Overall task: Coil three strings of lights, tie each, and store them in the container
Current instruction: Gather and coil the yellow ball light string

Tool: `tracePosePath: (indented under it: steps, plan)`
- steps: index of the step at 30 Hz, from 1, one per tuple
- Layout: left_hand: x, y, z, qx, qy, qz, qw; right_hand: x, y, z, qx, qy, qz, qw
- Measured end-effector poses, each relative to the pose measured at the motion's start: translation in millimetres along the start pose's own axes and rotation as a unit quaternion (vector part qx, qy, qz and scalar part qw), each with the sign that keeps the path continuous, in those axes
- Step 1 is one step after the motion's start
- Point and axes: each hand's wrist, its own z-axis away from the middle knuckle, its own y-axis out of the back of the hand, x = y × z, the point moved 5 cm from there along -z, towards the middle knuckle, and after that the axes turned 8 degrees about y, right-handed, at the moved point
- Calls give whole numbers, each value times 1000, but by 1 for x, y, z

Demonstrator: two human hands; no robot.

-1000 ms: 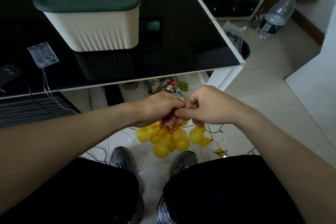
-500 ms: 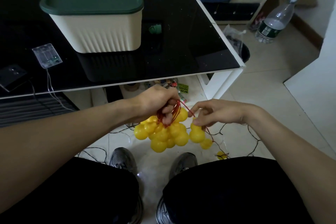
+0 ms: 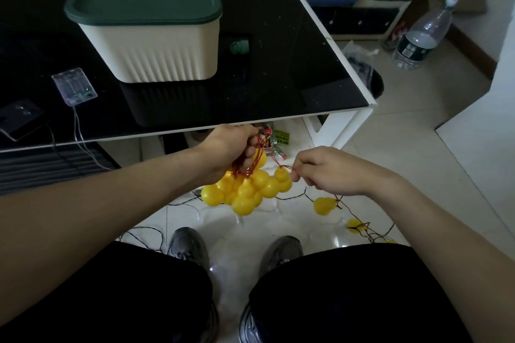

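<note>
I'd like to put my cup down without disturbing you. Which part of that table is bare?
The black table is bare right of the lidded container, up to its white edge. Its left end is crowded: a clear battery box, wires and a dark flat thing.

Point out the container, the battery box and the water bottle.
container (image 3: 156, 56): head view, on its ribbed front wall.
battery box (image 3: 74, 86): head view, on its clear top.
water bottle (image 3: 423, 36): head view, on its body.
</note>
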Motion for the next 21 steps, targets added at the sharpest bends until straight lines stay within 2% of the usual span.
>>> tracePosePath:
  steps: [8,14,18,21]
  plan:
    - [-1,-10,1,-44,10,102,994,-32,-10,-5,40,93,152,983]
    - [3,-17,5,-56,-31,160,985,-40,2,-1,170,108,84,976]
    - [1,-21,6,-67,-53,122,989,-46,2,-2,188,147,83,968]
    - [0,-23,9,-49,-92,23,994,-47,5,-2,208,159,70,963]
